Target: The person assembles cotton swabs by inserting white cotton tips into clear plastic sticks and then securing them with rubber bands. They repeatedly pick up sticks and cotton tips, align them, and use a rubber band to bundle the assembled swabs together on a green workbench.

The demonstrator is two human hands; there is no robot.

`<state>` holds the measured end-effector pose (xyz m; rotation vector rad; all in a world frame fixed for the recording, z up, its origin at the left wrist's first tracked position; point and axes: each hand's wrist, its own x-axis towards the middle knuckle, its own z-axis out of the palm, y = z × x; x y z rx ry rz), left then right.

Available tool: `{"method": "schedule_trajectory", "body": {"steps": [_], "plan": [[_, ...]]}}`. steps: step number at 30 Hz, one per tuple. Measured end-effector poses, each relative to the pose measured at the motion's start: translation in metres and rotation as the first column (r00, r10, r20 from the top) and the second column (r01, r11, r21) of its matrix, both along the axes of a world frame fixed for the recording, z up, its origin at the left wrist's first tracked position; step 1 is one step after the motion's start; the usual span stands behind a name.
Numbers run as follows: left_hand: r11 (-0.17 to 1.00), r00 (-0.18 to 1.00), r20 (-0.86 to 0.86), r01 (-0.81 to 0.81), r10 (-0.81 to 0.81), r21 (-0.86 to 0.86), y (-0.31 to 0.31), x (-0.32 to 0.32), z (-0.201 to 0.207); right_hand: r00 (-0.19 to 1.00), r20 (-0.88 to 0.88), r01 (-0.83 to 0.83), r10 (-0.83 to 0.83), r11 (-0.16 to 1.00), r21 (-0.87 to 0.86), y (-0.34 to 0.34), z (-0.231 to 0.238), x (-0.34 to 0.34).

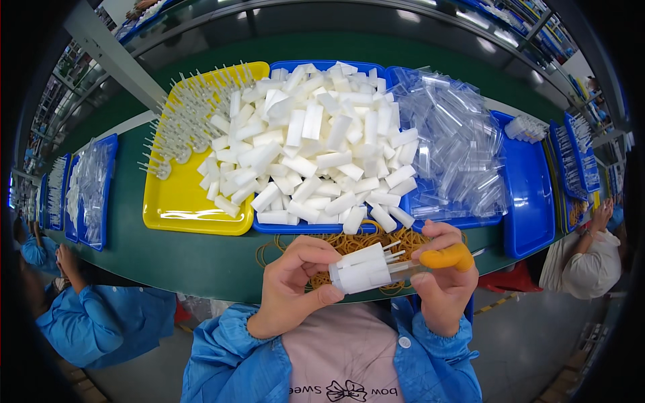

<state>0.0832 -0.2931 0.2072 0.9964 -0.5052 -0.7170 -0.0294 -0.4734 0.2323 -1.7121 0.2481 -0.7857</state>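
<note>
Just beyond my chest, my left hand (295,282) grips one end of a bundle of white foam-like cylinders (363,270). Thin pale rods (395,254) stick out of the bundle's right end. At that same end, my right hand (443,289) closes its thumb and fingers on a clear plastic piece (405,269), which lies against the bundle. One of its fingers wears an orange finger cot (447,257). How far the clear plastic runs around the cylinders, I cannot tell. Under and behind both hands spreads a pile of tan rubber bands (403,238).
A large heap of white cylinders (316,161) overflows a blue tray. Left of it, a yellow tray (195,218) carries white bases with upright rods (191,124). Clear plastic pieces (453,148) fill another blue tray; a further blue tray (531,201) is at right. Co-workers sit both sides.
</note>
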Motion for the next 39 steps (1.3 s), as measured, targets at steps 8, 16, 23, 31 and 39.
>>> {"method": "schedule_trajectory", "body": {"steps": [8,16,23,31,39], "plan": [[0.998,0.979,0.201,-0.037,0.027,0.047,0.003,-0.005,0.004,0.999,-0.014,-0.052,0.053,0.998,0.038,0.013,0.004,-0.006],[0.996,0.952,0.307,-0.042,0.017,0.074,0.007,-0.004,0.004,0.993,-0.013,-0.118,0.118,0.993,0.018,0.015,0.004,-0.005],[0.999,0.999,-0.031,-0.037,0.036,-0.020,0.002,-0.001,-0.004,0.990,-0.087,-0.107,0.111,0.993,0.049,-0.006,0.005,0.011],[0.997,0.996,-0.064,-0.060,0.058,-0.044,0.006,0.002,-0.006,0.817,-0.219,0.145,-0.533,0.557,-0.818,-0.075,-0.019,0.035],[0.998,0.997,-0.048,-0.054,0.053,-0.028,0.007,0.002,-0.007,0.855,-0.086,0.312,-0.512,0.639,-0.703,-0.063,-0.019,0.024]]}}
